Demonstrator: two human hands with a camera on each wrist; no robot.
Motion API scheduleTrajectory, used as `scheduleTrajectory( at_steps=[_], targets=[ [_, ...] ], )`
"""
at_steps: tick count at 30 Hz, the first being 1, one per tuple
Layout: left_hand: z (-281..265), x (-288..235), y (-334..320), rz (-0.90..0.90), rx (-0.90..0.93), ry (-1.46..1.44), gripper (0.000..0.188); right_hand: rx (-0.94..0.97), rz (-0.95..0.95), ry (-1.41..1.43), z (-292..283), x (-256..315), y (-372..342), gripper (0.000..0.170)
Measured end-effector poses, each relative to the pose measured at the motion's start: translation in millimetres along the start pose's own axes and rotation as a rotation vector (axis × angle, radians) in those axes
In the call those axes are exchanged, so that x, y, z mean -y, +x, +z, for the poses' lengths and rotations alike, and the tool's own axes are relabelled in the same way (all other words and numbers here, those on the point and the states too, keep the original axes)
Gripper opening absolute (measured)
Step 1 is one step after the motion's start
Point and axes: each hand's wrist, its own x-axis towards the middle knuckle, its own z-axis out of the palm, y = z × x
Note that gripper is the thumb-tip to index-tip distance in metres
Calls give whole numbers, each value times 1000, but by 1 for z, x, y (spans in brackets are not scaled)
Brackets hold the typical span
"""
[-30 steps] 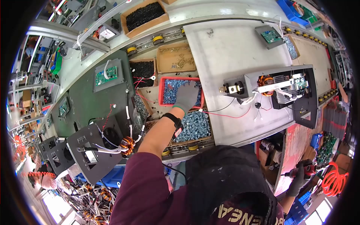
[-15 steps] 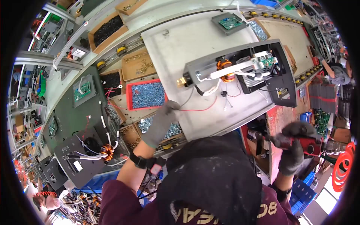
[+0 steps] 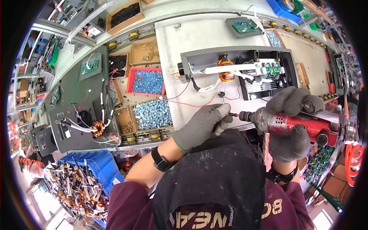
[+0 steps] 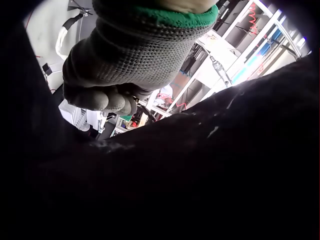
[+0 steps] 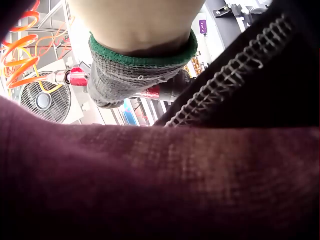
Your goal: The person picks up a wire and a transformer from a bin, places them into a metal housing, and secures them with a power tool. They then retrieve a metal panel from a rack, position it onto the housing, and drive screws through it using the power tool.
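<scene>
In a grey glove, my left hand (image 3: pixel 203 124) has its thumb and fingers curled together at the tip of the red power driver (image 3: pixel 295 124), pinching a small dark piece (image 3: pixel 232 114) that looks like a screw. My right hand (image 3: pixel 289 126), also gloved, grips the driver's body, which lies level and points left. The left wrist view shows the left glove (image 4: pixel 127 60) with curled fingers; the right wrist view shows the right glove (image 5: pixel 125 82) around the driver (image 5: pixel 150 92). Behind the hands, a black metal housing (image 3: pixel 207 53) holds a copper coil (image 3: pixel 226 71) and white cables.
Left of the white board (image 3: pixel 191 34) are a red tray of screws (image 3: pixel 147 81), a box of larger bolts (image 3: pixel 152 114) and other part boxes. Further left lies a black panel (image 3: pixel 73 115) with a coil. A blue bin (image 3: pixel 103 165) stands below, and a red coiled hose (image 3: pixel 353 163) hangs at right.
My left hand has left the red tray and moved right to the driver's tip. My right hand has brought the driver up from the lower right to in front of the housing.
</scene>
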Motion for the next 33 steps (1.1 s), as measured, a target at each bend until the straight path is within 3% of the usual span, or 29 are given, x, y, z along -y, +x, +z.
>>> scheduleTrajectory(
  at_steps=[4,13,15,17,18,20,21,24,28,31,33],
  targets=[
    [8,6,9,25,-67,-81,42,-25,38,-10,-7,-2,3,38],
    [-7,12,25,53,93,-55,45,123,26,41,-25,-13,17,37],
    [-40,35,52,175,-242,275,43,36,82,32,-27,-13,19,36],
    [-85,60,73,280,-686,896,33,60,66,12,-37,-14,21,35],
    [-96,75,80,276,-682,897,33,-1,57,-29,-39,-13,22,35],
    [-102,87,84,530,-731,1453,32,-72,12,-75,-45,-11,24,37],
    [-99,92,90,532,-727,1452,32,-73,13,-78,-48,-11,25,37],
    [-64,92,112,489,-676,1584,26,-62,-24,-52,-53,-13,26,38],
    [-63,113,141,371,-676,1743,22,-44,-27,-65,-56,-13,28,39],
    [-61,104,135,265,-723,1497,19,-42,-20,-97,-53,-14,31,38],
    [-66,93,130,26,-518,1387,16,-34,-11,-117,-51,-15,35,36]
  ],
)
